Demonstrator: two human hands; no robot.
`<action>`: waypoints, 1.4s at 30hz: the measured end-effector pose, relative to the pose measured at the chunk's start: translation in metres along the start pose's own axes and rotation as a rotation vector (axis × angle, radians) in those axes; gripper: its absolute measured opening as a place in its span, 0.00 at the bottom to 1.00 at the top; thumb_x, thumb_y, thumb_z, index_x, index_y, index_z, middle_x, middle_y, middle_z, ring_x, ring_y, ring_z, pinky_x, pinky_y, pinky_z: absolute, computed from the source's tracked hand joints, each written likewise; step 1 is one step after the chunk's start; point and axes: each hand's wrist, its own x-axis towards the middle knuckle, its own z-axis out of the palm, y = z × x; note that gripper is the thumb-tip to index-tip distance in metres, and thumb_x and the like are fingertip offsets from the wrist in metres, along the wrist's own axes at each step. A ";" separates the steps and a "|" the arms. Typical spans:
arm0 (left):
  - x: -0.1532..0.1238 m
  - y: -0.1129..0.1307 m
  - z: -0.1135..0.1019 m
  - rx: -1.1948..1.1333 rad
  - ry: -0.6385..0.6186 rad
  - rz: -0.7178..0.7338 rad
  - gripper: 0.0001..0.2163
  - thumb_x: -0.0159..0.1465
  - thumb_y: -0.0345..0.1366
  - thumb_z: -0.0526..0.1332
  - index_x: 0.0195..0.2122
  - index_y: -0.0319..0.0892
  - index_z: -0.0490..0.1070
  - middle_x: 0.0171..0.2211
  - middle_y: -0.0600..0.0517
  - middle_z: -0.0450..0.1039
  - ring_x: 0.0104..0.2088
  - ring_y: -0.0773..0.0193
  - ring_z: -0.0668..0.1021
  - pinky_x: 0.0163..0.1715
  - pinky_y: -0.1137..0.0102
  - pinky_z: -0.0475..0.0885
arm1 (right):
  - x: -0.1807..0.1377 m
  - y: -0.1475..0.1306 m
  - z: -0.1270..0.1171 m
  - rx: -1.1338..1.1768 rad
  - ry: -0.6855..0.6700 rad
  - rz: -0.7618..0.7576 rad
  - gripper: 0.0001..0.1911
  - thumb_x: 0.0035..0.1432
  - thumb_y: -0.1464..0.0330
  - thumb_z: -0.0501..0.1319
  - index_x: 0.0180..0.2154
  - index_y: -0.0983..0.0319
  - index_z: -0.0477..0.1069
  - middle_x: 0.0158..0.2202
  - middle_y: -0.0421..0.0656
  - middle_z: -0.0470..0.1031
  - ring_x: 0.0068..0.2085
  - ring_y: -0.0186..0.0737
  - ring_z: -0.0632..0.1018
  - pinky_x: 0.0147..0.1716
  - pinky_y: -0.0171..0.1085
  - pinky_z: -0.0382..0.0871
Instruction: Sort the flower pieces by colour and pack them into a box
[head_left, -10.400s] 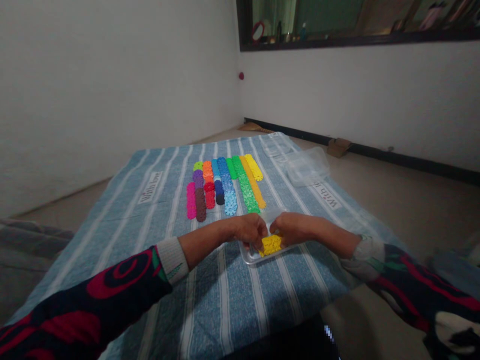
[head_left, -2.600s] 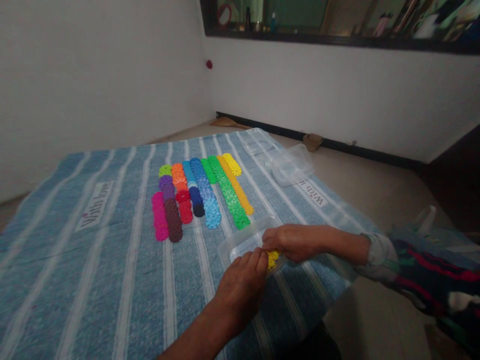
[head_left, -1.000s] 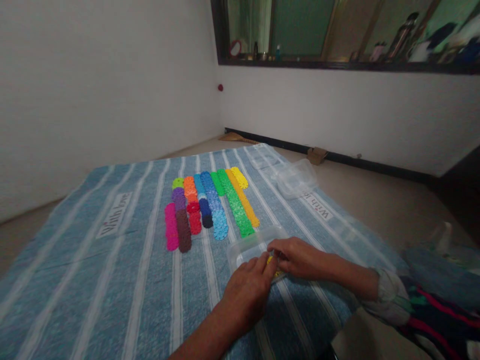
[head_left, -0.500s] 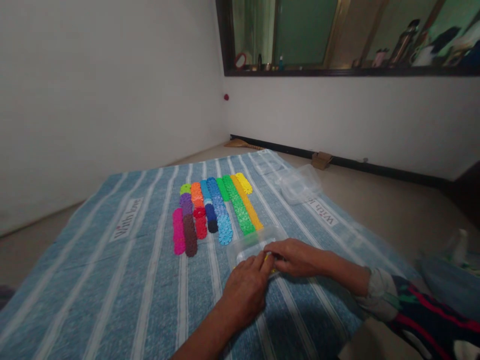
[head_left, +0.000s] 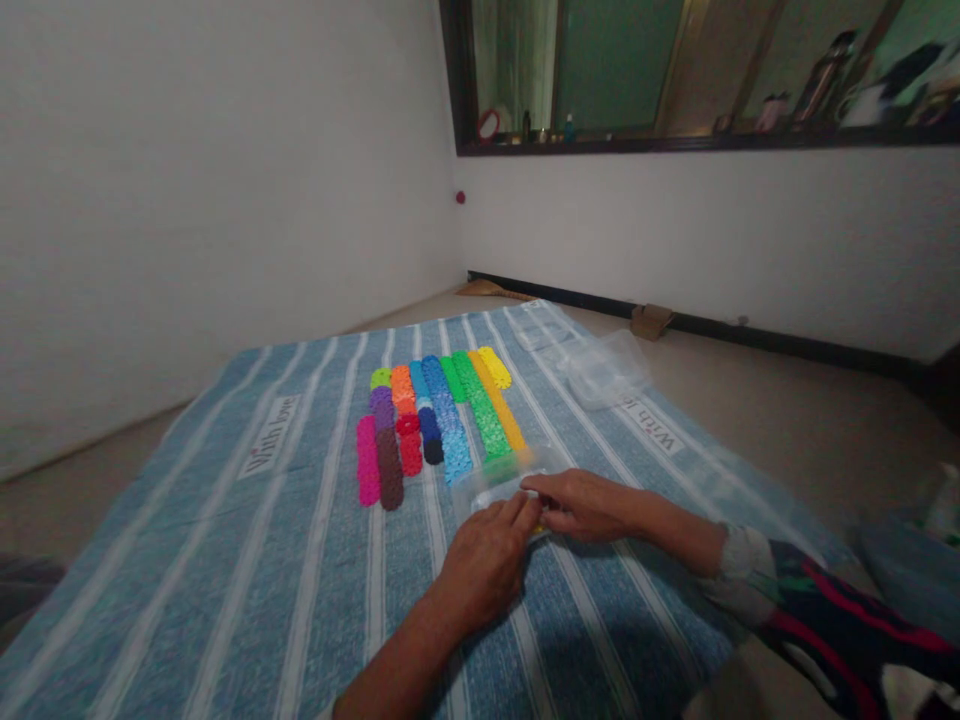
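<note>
Both hands meet over a shallow clear plastic box (head_left: 489, 488) near the front of the cloth. My left hand (head_left: 491, 560) lies over the box's near left side, fingers bent and held together. From the right comes my right hand (head_left: 585, 503), its thumb and index finger closed at the left fingertips. A bit of yellow (head_left: 539, 528) shows between the hands; most of it is hidden, and what the fingers pinch cannot be made out. Just beyond the box lie overlapping rows of small flower-edged plastic discs, among them a green row (head_left: 480, 405), an orange-yellow row (head_left: 501, 405) and a blue row (head_left: 448, 420).
Beneath everything spreads a striped blue cloth (head_left: 300, 560). Other disc rows include pink (head_left: 367, 460), brown (head_left: 388, 470) and yellow (head_left: 495, 367). More clear plastic boxes or lids (head_left: 606, 370) rest at the far right. White walls (head_left: 225, 170) rise behind.
The view has shifted slightly, so the rows appear a little further right. Both hands stay over the box, with only small finger movement.
</note>
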 end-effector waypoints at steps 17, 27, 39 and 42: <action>0.001 -0.001 -0.009 -0.018 -0.032 0.028 0.27 0.59 0.24 0.50 0.61 0.38 0.56 0.59 0.42 0.65 0.56 0.53 0.69 0.55 0.57 0.67 | 0.007 0.006 0.000 -0.025 -0.020 -0.013 0.24 0.57 0.73 0.54 0.57 0.66 0.62 0.40 0.48 0.78 0.42 0.45 0.78 0.40 0.38 0.68; 0.000 0.001 -0.009 0.008 -0.057 -0.016 0.27 0.59 0.26 0.52 0.60 0.43 0.54 0.60 0.45 0.63 0.56 0.56 0.69 0.54 0.60 0.66 | 0.009 0.002 0.002 -0.015 -0.006 -0.015 0.11 0.57 0.73 0.54 0.42 0.63 0.68 0.35 0.45 0.78 0.36 0.42 0.77 0.33 0.35 0.66; 0.000 -0.001 -0.007 0.008 -0.034 -0.024 0.26 0.58 0.25 0.52 0.59 0.44 0.54 0.58 0.46 0.65 0.55 0.55 0.70 0.53 0.60 0.67 | 0.012 0.003 0.007 -0.033 0.028 0.010 0.07 0.58 0.72 0.54 0.40 0.62 0.67 0.33 0.44 0.76 0.34 0.40 0.76 0.31 0.34 0.63; -0.001 -0.001 -0.008 0.012 -0.034 -0.023 0.26 0.58 0.25 0.52 0.59 0.44 0.54 0.58 0.45 0.65 0.55 0.55 0.70 0.53 0.60 0.67 | 0.012 0.002 0.008 -0.034 0.036 0.007 0.07 0.58 0.72 0.55 0.40 0.63 0.68 0.34 0.45 0.77 0.34 0.41 0.76 0.32 0.35 0.64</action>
